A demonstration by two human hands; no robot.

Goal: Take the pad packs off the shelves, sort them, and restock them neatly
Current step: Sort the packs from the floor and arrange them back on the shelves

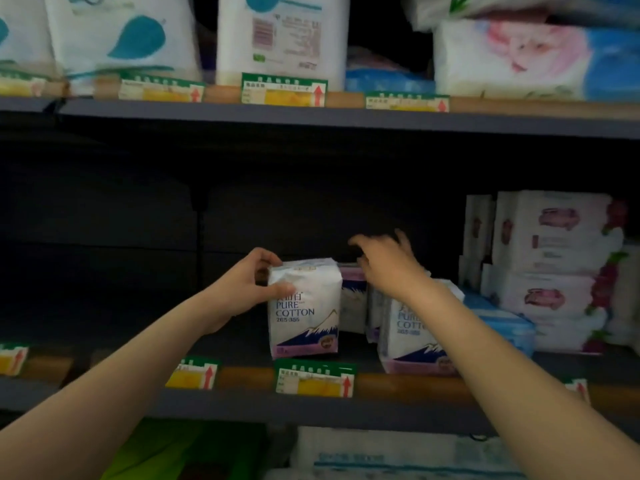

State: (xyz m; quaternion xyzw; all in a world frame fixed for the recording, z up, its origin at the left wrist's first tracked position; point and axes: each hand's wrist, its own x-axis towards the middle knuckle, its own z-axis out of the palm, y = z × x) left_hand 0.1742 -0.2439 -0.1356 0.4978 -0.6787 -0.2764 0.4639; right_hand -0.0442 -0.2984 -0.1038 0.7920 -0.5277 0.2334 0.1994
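A white "Pure Cotton" pad pack (304, 310) with a mountain print stands upright at the front of the middle shelf (242, 407). My left hand (249, 285) grips its upper left corner, thumb on the front. A second pack of the same kind (412, 334) stands to its right, partly hidden by my right forearm. My right hand (384, 261) reaches over the packs standing behind (353, 296), fingers spread and blurred, holding nothing that I can see.
Pink-and-white pad packs (550, 258) are stacked at the shelf's right, with a blue pack (502, 323) lying in front. Larger white packs (277, 36) fill the upper shelf. Price tags (315, 379) line the shelf edges. The shelf's left half is dark.
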